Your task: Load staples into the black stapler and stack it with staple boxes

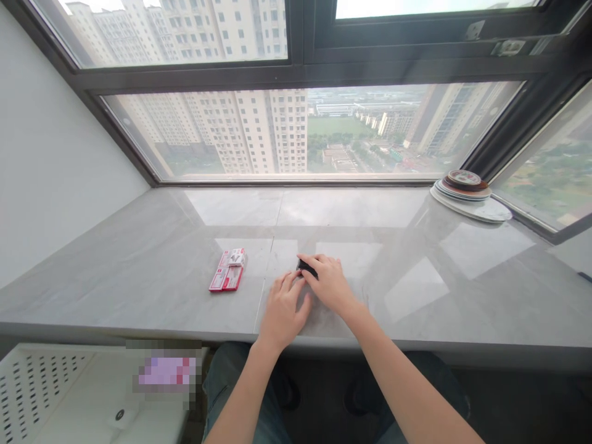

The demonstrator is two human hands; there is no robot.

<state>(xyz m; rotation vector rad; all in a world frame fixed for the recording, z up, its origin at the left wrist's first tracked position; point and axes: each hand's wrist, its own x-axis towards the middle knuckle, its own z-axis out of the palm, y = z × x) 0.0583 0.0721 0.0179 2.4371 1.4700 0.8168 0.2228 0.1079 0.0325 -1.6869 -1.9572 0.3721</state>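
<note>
From the camera on my head, I see my two hands close together over the tabletop [161, 259], near the middle of its front edge. My right hand [330, 282] pinches a small black thing [308, 267], with the thumb on the near side and the fingers on the far side. My fingers hide a lot of it, so I can't tell what it is. My left hand [283, 310] is spread, with its thumb held away from the other fingers. Its fingertips reach the left end of the black thing, but I can't tell if they press on it. The black thing is low down, at the tabletop or just above it.

To the left of my hands, well apart from them, some flat red and white boxes [218, 280] lie side by side, nearer to the front edge than to the back edge. A little white box [237, 257] sits on top of them, at the back.

In the back right corner of the tabletop there is a pile of round plates [456, 191], big ones at the bottom and small ones on top. A big window [261, 135] runs along the back edge, and tall buildings show through it. Below the front edge, at the left, is something white [87, 401] with rows of small holes. A purple patch [161, 370] on it is too blurry to tell.
</note>
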